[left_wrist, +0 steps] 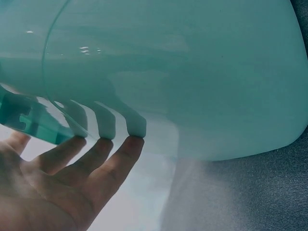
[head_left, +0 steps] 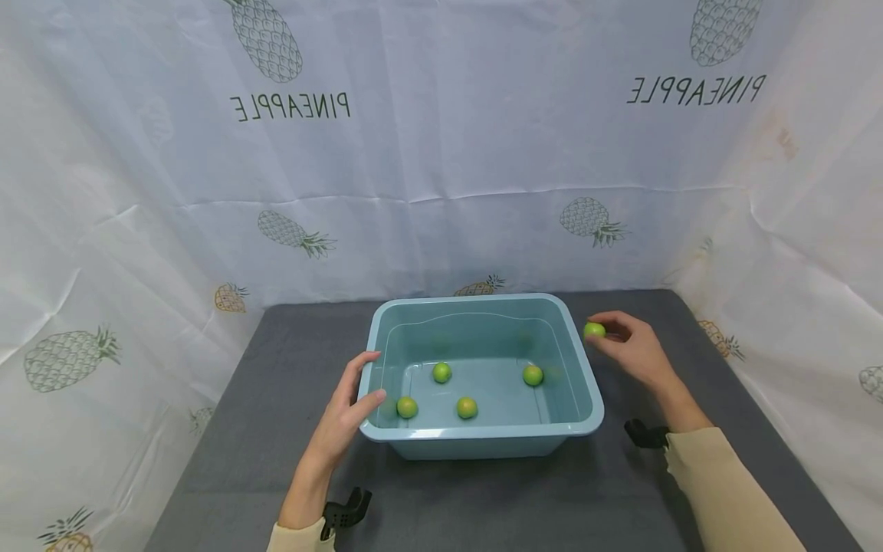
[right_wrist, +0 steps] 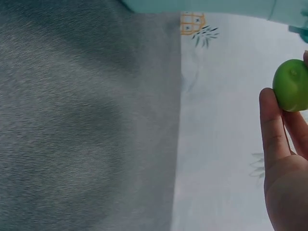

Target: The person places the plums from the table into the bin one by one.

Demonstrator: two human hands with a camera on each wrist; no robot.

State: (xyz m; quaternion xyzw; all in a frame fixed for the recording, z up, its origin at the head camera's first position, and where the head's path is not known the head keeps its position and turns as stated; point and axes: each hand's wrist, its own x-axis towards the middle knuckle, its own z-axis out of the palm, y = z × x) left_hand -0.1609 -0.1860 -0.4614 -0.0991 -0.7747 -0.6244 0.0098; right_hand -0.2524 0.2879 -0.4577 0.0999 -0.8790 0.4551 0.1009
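My left hand [head_left: 343, 410] holds the left side of a light blue-green plastic basin [head_left: 483, 432], thumb over the rim. In the left wrist view, fingertips of the left hand [left_wrist: 72, 180] touch the basin's outer wall [left_wrist: 216, 86]. Just outside the basin's right rim, my right hand [head_left: 636, 349] pinches a small green lime [head_left: 595, 330] between thumb and fingers. The right wrist view shows this lime [right_wrist: 291, 85] at the fingertips of the right hand [right_wrist: 288, 178], raised off the table. Several similar limes, one being a lime [head_left: 467, 407] near the front, lie apart on the basin floor.
The basin stands on a dark grey cloth-covered table [head_left: 276, 399]. A white curtain [head_left: 441, 146] printed with pineapples hangs behind the table and along both sides. A black strap mount [head_left: 347, 512] sits on the left wrist, another mount [head_left: 645, 435] on the right.
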